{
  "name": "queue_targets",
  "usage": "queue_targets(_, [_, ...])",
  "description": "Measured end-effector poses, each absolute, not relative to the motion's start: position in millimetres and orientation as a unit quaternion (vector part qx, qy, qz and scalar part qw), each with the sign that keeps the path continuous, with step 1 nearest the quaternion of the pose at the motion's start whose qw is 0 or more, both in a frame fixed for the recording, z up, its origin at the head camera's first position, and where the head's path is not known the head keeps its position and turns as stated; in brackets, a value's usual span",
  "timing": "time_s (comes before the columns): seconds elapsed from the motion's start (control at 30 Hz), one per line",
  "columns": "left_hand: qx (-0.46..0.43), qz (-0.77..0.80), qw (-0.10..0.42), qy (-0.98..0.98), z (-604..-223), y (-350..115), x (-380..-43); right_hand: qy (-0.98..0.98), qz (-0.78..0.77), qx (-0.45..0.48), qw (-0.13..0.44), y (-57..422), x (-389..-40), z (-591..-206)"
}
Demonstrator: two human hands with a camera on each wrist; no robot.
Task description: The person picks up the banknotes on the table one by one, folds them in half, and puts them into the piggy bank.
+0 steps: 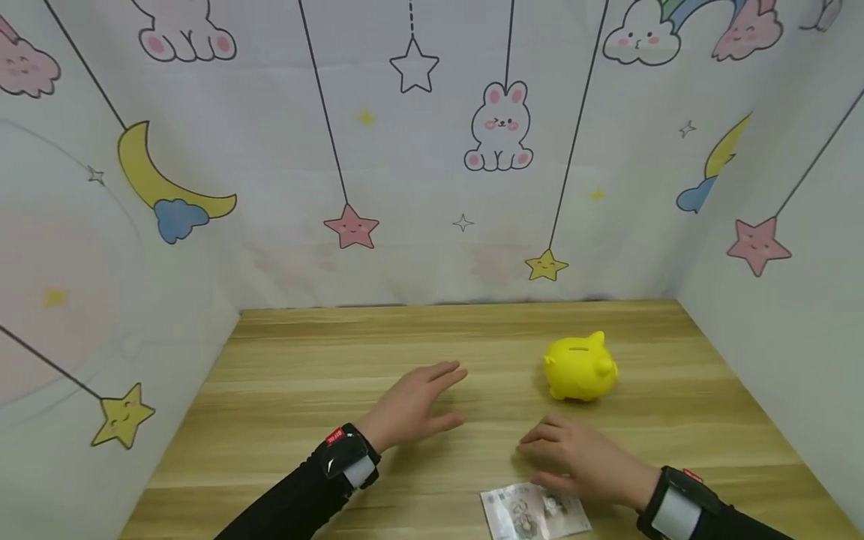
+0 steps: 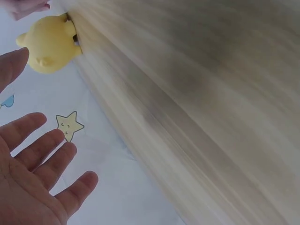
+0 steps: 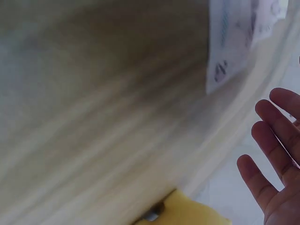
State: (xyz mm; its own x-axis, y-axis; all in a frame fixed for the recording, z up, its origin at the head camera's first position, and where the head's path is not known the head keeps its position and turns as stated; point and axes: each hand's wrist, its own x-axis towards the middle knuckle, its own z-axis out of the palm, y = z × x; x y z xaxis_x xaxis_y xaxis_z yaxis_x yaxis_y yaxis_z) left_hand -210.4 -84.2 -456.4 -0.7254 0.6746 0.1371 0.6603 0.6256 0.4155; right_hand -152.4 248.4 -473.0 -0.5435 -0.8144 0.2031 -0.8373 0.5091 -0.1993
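Observation:
A yellow piggy bank (image 1: 580, 367) with a slot on its back stands on the wooden table, right of the middle. In front of it my right hand (image 1: 583, 457) hovers with fingers extended, holding nothing. Just below that hand lies a flat printed paper (image 1: 529, 514), creased down the middle and partly covered by the thumb; it looks like a folded banknote, but its print is too blurred to read. My left hand (image 1: 415, 405) is over the table's middle, fingers spread and apart from everything. The left wrist view shows its fingers (image 2: 51, 159) straight, with the piggy bank (image 2: 49, 44) beyond.
The wooden table (image 1: 304, 360) is bounded by white cloth walls (image 1: 418, 262) at the back and both sides, printed with rabbits, stars and moons. Both wrists wear black straps, the left one (image 1: 347, 457) and the right one (image 1: 682, 499).

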Motion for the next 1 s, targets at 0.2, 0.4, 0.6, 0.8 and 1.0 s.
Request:
queue_targets(0.2, [0.364,0.217,0.024,0.905,-459.6,-94.4,-203.0,-0.876,0.132,0.464,0.017,263.2,-136.3,-482.6])
queue_targets(0.4, [0.360,0.213,0.032,0.908,-464.9,-101.8,-198.1,-0.878,0.114,0.463,0.040,273.3,-125.4,-493.5])
queue_targets(0.6, [0.362,0.211,0.027,0.907,-469.2,-107.8,-194.7,-0.881,0.112,0.455,0.066,281.7,-121.0,-499.3])
queue_targets(0.8, [0.366,0.203,0.012,0.908,-472.4,-112.1,-190.5,-0.878,0.120,0.455,0.085,286.1,-117.7,-505.8])
queue_targets(1.0, [0.365,0.203,0.011,0.908,-473.4,-115.4,-187.2,-0.865,0.121,0.469,0.133,284.1,-117.8,-511.1])
